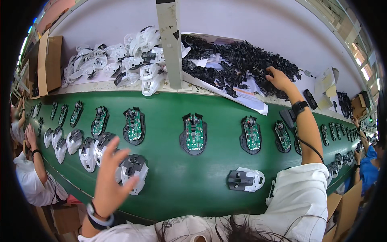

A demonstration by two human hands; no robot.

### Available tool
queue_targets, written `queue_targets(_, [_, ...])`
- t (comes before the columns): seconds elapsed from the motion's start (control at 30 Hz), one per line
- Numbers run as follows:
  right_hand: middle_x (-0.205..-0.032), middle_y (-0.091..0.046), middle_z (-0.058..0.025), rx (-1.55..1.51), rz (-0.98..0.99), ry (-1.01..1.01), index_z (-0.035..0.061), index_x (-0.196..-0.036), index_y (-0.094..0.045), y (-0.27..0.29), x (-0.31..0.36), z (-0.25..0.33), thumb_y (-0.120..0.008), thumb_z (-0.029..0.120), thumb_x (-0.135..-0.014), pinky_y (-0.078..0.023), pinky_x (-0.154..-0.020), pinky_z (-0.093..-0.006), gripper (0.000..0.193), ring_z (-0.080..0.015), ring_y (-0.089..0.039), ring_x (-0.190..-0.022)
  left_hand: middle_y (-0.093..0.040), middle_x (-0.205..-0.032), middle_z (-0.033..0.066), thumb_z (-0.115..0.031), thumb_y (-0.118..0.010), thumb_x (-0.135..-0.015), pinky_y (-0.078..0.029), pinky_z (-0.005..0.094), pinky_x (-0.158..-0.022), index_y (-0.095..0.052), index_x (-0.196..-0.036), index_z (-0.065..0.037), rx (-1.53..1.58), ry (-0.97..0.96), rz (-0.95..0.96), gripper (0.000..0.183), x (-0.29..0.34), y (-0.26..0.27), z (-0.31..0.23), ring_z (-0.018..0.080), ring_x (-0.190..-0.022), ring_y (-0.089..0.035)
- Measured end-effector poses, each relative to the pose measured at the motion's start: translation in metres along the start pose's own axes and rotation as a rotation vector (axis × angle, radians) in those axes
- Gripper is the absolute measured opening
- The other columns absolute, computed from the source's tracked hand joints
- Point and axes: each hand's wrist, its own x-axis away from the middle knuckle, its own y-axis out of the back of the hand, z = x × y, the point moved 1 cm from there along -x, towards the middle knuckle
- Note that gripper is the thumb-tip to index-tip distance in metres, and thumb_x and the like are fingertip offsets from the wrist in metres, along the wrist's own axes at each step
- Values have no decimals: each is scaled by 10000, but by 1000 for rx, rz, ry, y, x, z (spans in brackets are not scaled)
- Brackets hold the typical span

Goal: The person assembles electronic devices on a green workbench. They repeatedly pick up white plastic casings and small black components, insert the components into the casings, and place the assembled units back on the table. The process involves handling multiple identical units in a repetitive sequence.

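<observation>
My left hand is raised over the green bench with its fingers spread, holding nothing. Just beside and below it are computer mouse top shells in grey and white. At the back, my right hand reaches into a heap of small black plastic parts; its fingers are curled around a small black plastic part, mostly hidden. A row of black mouse bases with green circuit boards runs across the bench. One grey and white top shell lies alone nearer me.
Translucent and white shells are heaped on the back shelf, left of an upright metal post. A cardboard box stands at the far left. Other people sit at both ends of the green bench.
</observation>
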Motion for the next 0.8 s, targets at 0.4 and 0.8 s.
queue_targets(0.4, [-938, -628, -162, -26, -147, 349, 30, -931, -663, -19, 51, 109, -610, 66, -771, -503, -797, -435, 172, -342, -615, -898, -366, -1412, 184, -117, -766, -654, -278, 502, -1043, -485, -1281, -87, -295, 96, -1, 687, 27, -58, -6, 408, -1302, -332])
queue_targets(0.8, [-864, -631, -152, -265, -151, 373, 10, -978, -638, -20, 61, 152, -655, 108, -788, -490, -760, -404, 214, -313, -617, -864, -557, -1215, 157, -14, -688, -637, -405, 439, -959, -577, -1194, -73, -131, -4, -152, 571, 29, -44, 14, 371, -1132, -512])
